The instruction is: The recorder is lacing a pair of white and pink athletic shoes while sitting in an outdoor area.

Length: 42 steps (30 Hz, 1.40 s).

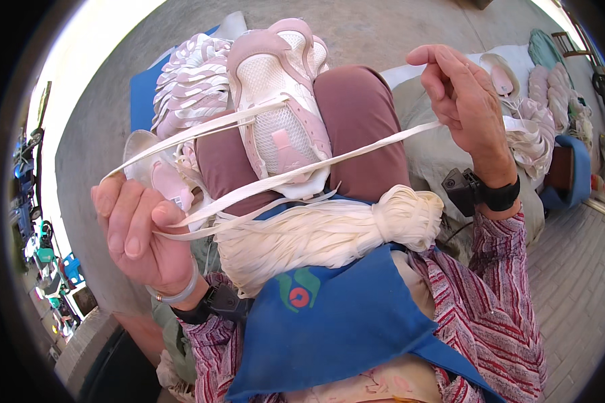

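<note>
My left hand [144, 228] is closed on a white shoelace [269, 183], its fingers curled round the strands. One strand stretches across to my right hand [460, 101], which grips it under the curled fingers while the index finger points out to the left. Two more strands lead from my left hand to the eyelet area of a white mesh and pink shoe upper [265, 74], which lies between my knees. Close to my body, a thick tied bundle of cream laces [316, 232] rests across my lap on the blue apron [343, 316].
A stack of pink and white uppers [191, 84] stands at the far left on a blue surface. Another upper [158, 171] sits beside my left knee. More uppers [534, 134] and a blue-edged seat [568, 171] are at the right. Concrete floor [410, 30] extends beyond.
</note>
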Motion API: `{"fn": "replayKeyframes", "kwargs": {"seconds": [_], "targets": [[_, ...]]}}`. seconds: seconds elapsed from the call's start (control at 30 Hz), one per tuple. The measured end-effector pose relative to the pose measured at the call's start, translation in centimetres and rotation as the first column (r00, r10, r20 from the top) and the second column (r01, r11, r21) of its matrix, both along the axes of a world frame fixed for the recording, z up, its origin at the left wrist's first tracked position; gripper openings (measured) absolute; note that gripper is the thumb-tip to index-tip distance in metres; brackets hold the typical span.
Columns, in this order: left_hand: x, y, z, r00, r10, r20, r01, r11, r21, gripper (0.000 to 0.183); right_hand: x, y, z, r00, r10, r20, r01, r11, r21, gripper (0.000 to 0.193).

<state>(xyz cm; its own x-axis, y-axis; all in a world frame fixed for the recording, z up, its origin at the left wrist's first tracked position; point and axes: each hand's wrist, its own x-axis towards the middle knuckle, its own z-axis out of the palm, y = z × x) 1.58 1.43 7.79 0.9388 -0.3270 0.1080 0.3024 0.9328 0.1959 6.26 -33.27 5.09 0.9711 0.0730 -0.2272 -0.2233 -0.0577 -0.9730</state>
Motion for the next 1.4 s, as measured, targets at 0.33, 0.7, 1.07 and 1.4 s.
{"fn": "replayKeyframes", "kwargs": {"seconds": [0.33,0.7,1.07,1.4], "targets": [[3.9,0.2,2.3,1.000,0.010,0.025,-0.009,1.000,-0.014,0.028,-0.8,2.7,-1.1,0.937,0.295,-0.187,-0.295,0.955,0.030,0.036],[2.7,-1.6,3.1,0.994,0.099,0.050,-0.107,0.977,0.186,0.047,-1.2,5.4,0.2,0.729,0.640,0.242,-0.497,0.739,-0.455,0.018],[-1.1,-0.7,8.3,0.852,-0.277,0.444,-0.259,0.513,0.818,0.054,-0.1,9.6,1.7,0.759,0.494,0.424,-0.314,0.848,-0.426,0.020],[-4.7,-3.4,2.3,0.442,-0.848,0.292,0.207,0.413,0.887,0.038,-0.4,10.5,0.8,0.554,0.679,0.483,-0.243,0.686,-0.686,0.021]]}}
